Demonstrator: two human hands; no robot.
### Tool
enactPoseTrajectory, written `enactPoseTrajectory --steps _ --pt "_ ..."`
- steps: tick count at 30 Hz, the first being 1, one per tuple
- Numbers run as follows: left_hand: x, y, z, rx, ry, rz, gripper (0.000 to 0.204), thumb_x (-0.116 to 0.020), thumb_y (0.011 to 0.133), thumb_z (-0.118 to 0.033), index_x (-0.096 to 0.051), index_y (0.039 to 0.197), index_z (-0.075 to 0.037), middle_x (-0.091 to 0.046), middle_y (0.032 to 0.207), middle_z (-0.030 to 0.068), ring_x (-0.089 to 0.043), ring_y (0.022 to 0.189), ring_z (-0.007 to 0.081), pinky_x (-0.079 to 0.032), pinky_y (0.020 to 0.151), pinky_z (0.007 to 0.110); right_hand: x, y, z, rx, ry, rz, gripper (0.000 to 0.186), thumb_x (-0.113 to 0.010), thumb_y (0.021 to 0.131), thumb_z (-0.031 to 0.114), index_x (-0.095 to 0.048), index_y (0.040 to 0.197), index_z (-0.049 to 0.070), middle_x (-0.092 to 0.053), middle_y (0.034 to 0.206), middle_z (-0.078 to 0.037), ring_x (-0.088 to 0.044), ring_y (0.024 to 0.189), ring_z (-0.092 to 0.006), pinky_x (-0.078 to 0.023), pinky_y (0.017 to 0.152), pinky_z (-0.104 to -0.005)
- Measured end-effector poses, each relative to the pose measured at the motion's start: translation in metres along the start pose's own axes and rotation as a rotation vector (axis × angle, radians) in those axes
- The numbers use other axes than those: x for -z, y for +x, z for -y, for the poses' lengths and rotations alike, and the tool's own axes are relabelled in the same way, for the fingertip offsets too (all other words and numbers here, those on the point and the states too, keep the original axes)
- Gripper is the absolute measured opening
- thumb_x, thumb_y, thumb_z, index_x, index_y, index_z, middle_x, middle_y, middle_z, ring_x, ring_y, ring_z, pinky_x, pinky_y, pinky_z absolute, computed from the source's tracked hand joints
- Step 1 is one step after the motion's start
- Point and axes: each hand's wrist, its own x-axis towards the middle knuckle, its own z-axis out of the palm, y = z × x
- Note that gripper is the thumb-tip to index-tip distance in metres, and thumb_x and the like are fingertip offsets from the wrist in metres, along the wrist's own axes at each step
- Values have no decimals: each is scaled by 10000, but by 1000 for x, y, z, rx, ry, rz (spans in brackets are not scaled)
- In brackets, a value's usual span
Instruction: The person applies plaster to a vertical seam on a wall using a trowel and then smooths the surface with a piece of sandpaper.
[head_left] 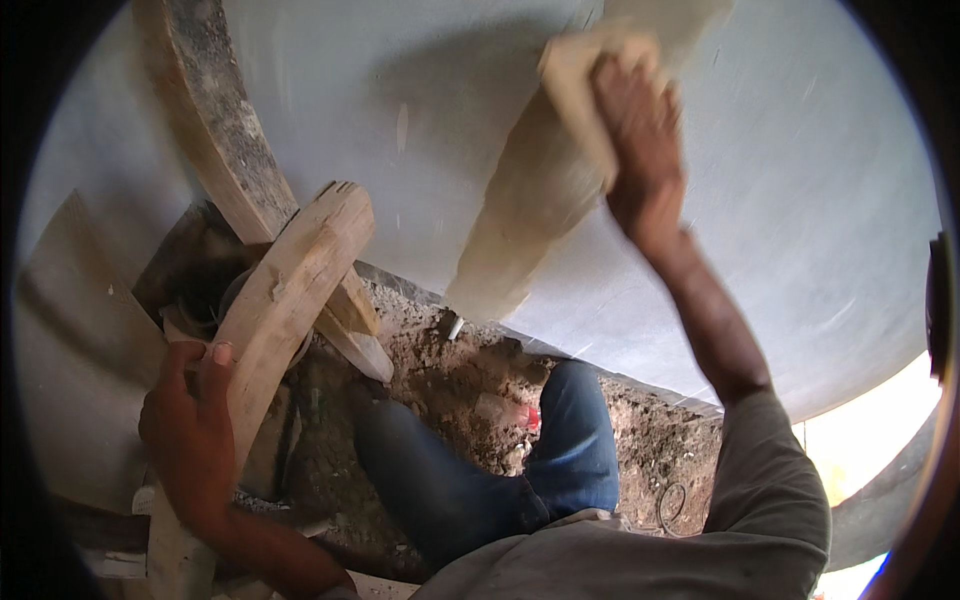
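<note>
My right hand (645,160) is raised high against the large smooth grey wall (800,200). Under its fingers is a tan pad (575,85), blurred by motion; whether it is a sponge or a folded cloth I cannot tell. A brownish, damp-looking band (525,210) runs down the wall below the pad. At the lower left, my left hand (195,420) grips the edge of a thick pale wooden beam (290,270), fingers bent over its side. That beam slants upward and crosses a darker wooden plank (225,120) leaning on the wall.
Rough, crumbly brown ground (425,370) lies at the wall's foot. A clear bottle with a red cap (525,415) rests there between my knees. A short white pipe end (456,328) sticks up by the wall. A thin wire loop (672,505) lies at the right.
</note>
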Motion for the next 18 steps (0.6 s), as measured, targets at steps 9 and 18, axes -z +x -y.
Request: enactPoseTrajectory --steps 9,18 --pt "-2 1 -7 -39 -73 46 493 -576 968 -526 -658 1047 -46 -677 842 213 -656 802 405 -482 748 468 -68 -122 66 71 166 475 684 -618 855 65 -428 1512 64 -382 1591 -140 -354 1482 -291 -239 1245 -510" --pt "3 -1 -5 -6 -4 57 524 -534 979 -548 -649 1054 -43 -689 921 217 -659 882 416 -480 799 480 -27 34 -9 2 -78 -27 727 -646 812 -5 -449 1506 84 -466 1541 -137 -447 1428 -283 -268 1226 -519"
